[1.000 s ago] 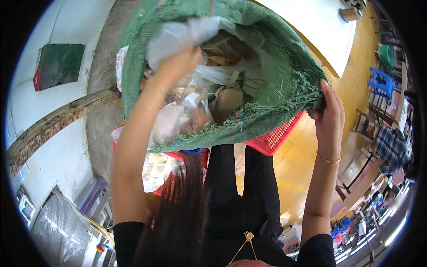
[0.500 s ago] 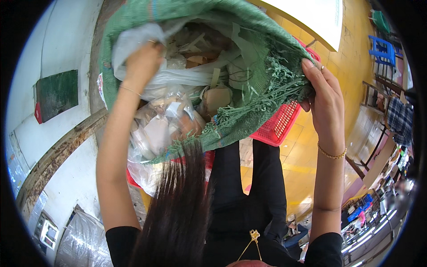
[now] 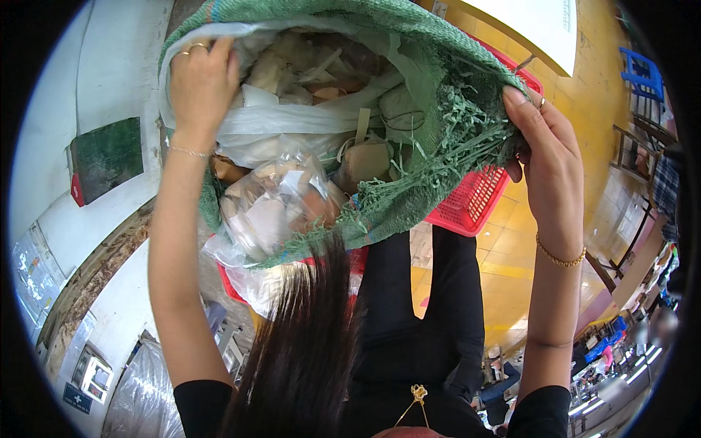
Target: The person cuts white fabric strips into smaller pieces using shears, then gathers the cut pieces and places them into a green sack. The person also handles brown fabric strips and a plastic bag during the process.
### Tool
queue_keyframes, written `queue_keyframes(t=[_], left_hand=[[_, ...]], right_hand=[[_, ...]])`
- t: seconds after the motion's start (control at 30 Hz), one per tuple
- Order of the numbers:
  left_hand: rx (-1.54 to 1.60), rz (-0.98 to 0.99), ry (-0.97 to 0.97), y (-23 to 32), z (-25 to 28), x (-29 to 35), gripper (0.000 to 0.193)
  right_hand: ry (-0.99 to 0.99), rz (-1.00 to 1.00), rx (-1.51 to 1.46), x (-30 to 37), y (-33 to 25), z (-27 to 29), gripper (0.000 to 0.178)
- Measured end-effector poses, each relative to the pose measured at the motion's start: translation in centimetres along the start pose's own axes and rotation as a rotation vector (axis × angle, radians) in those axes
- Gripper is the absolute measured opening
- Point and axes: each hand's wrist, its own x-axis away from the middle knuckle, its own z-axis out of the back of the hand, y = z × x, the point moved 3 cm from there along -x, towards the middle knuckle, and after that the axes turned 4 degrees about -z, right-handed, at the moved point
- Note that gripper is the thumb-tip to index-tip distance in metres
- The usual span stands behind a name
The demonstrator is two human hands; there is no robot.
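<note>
A large green woven sack (image 3: 350,16) with a frayed rim gapes in front of me. My right hand (image 3: 546,139) pinches its frayed edge at the right. My left hand (image 3: 203,91) is closed on the edge of a white plastic bag (image 3: 285,131) inside the sack's left side; its fingertips are partly hidden. That bag holds pale and brown scraps (image 3: 321,73). Nearer me lies a clear plastic bag (image 3: 274,197) of beige and white pieces. Beside it is a beige bundle (image 3: 365,160) of flat pieces.
Red plastic baskets (image 3: 475,201) stand under and beside the sack. A white tabletop (image 3: 526,25) juts in at the upper right. A white wall (image 3: 44,124) with a green panel (image 3: 109,159) runs along the left. A blue stool (image 3: 642,73) stands on the yellow tiled floor at the right.
My left hand has moved left and slightly up with the white plastic bag's edge, spreading its mouth wider. My right hand still holds the frayed rim, and the view has shifted slightly.
</note>
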Motion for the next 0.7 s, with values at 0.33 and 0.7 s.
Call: queue_keyframes(t=[0.33,0.7], left_hand=[[0.473,-0.254,-0.651,7.6,-13.5,1.6,0.047],[0.496,-0.392,-0.885,12.5,-10.5,6.6,0.052]], right_hand=[[-0.014,0.002,-0.052,0.0,0.3,0.2,0.033],[-0.048,0.044,0.067,0.0,0.7,1.0,0.027]])
